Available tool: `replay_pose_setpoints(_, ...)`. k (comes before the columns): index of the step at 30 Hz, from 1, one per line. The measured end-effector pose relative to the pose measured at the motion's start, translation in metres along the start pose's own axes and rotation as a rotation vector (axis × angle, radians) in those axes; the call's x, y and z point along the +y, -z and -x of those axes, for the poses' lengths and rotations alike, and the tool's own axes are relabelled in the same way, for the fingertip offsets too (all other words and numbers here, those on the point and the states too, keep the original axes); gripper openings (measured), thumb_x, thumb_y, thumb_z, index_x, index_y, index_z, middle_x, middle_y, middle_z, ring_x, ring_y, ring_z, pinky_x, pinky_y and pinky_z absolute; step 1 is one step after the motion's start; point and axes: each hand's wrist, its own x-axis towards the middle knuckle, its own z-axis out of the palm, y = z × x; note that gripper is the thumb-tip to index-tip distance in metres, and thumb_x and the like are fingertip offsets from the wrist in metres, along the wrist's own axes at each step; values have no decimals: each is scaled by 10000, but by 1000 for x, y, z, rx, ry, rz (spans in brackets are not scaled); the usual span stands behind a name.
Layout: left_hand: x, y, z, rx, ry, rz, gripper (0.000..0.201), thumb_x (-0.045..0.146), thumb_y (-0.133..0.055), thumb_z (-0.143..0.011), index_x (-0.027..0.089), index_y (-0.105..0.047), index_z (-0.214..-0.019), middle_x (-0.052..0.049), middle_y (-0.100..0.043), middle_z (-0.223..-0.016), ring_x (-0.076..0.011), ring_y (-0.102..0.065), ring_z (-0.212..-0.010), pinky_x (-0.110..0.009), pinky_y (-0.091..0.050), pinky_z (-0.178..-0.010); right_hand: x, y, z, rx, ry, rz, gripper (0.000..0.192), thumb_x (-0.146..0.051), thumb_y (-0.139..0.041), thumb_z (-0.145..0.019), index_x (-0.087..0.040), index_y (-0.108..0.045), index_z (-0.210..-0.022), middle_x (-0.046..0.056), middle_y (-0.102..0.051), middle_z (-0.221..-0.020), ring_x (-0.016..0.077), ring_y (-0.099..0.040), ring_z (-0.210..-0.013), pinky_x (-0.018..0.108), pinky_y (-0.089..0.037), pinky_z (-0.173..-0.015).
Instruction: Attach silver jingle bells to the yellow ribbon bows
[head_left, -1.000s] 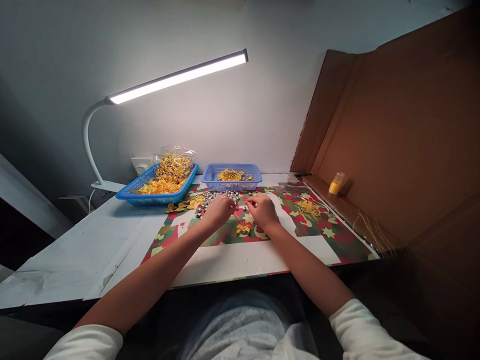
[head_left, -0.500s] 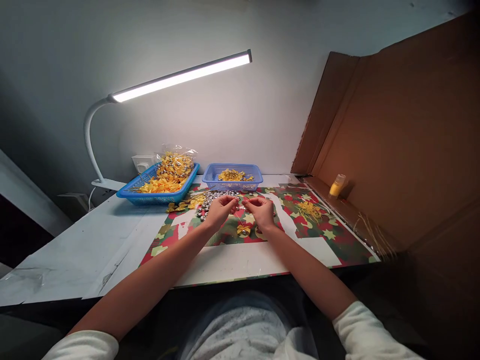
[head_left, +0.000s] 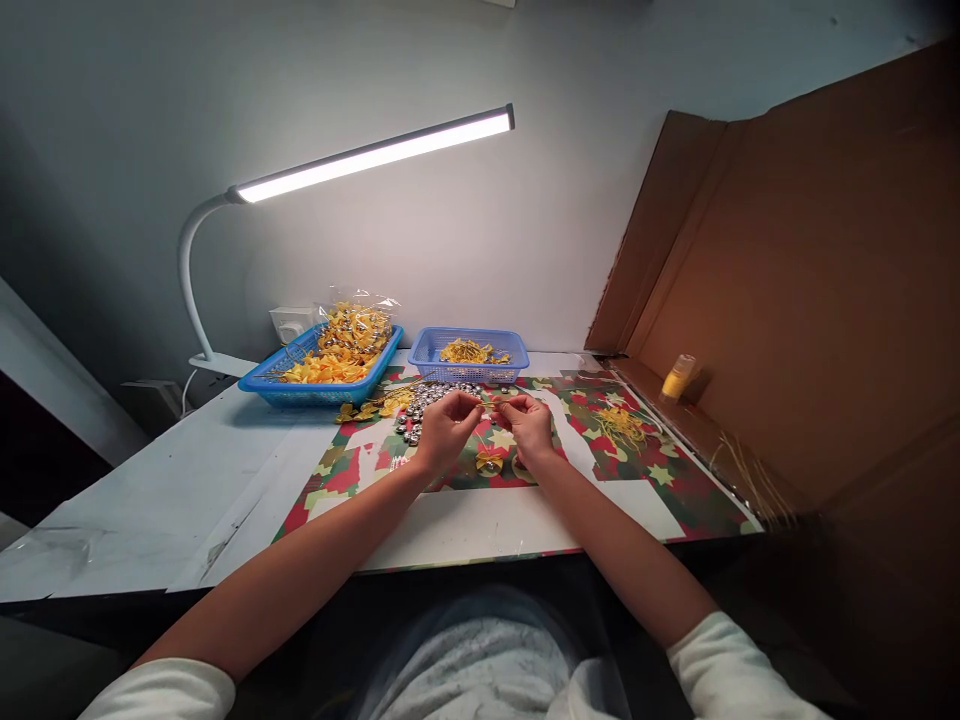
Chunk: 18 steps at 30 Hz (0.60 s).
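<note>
My left hand [head_left: 448, 430] and my right hand [head_left: 529, 425] are close together above the patterned sheet, each closed in a pinch. Between their fingertips runs a thin gold cord [head_left: 491, 404]. A yellow bow with a small silver bell [head_left: 489, 464] lies or hangs just below; whether the cord joins it I cannot tell. Part of another yellow piece is hidden by my right hand. Beside my left hand a heap of silver bells [head_left: 421, 400] spreads over the sheet, with several yellow bows [head_left: 367, 410] to its left.
A blue basket [head_left: 300, 398] full of yellow bows stands at the back left. Next to it is a smaller blue basket [head_left: 468, 370] holding gold-corded pieces. Gold cords [head_left: 624, 426] lie at right, near a yellow-filled bottle [head_left: 678, 378] and a cardboard wall [head_left: 810, 250]. A lit lamp [head_left: 375, 158] hangs above.
My fingertips have shifted slightly, and the gold cord now shows stretched between them. The bow below stays in about the same place. The whole view has moved a little.
</note>
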Motion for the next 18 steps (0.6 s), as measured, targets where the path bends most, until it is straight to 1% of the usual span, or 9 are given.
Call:
replay_pose_setpoints(4,0,2,0,32,-14,-50,174,279,-624,-745,162,-671,-865,-12,-674,-673,-131,-614,-583,-240,-496,-582,1,2,-2,14,-96,-89,375,-322,-849,-405,-174,-552,-581,-65,-570,-508,61,-513,-450,216,-473,-513)
replay_pose_setpoints(7,0,2,0,52,6,-80,163,267,-626,-736,158,-704,-829,-30,-704,-696,-146,-635,-599,-252,-509,-590,-1,2,-1,12,-178,-115,369,-295,-852,-416,-182,-544,-586,-98,-500,-442,43,-447,-400,195,-439,-455)
replay_pose_setpoints(9,1,1,0,44,30,-61,165,268,-640,-720,153,-725,-804,-44,-721,-713,-161,-651,-615,-265,-520,-597,-3,1,1,-9,-228,-97,349,-278,-849,-443,-184,-553,-603,-96,-505,-435,51,-472,-402,194,-450,-460)
replay_pose_setpoints(13,1,-1,1,3,113,79,208,316,-701,-674,150,-748,-791,-63,-740,-739,-192,-677,-653,-291,-545,-612,-5,-1,4,-35,-285,-78,287,-244,-828,-511,-187,-576,-637,-52,-614,-508,91,-592,-466,215,-516,-514)
replay_pose_setpoints(15,1,-2,1,-6,146,141,226,332,-734,-643,149,-751,-774,-69,-743,-742,-201,-683,-664,-300,-554,-622,-4,-1,3,-30,-288,-101,262,-223,-817,-534,-187,-582,-644,-41,-639,-533,95,-610,-474,214,-530,-518)
replay_pose_setpoints(18,0,-2,2,-22,167,182,239,334,-768,-609,148,-754,-759,-71,-743,-734,-204,-684,-661,-303,-557,-628,-3,0,2,9,-291,-152,247,-208,-810,-544,-186,-587,-647,-48,-631,-519,83,-596,-450,200,-528,-498)
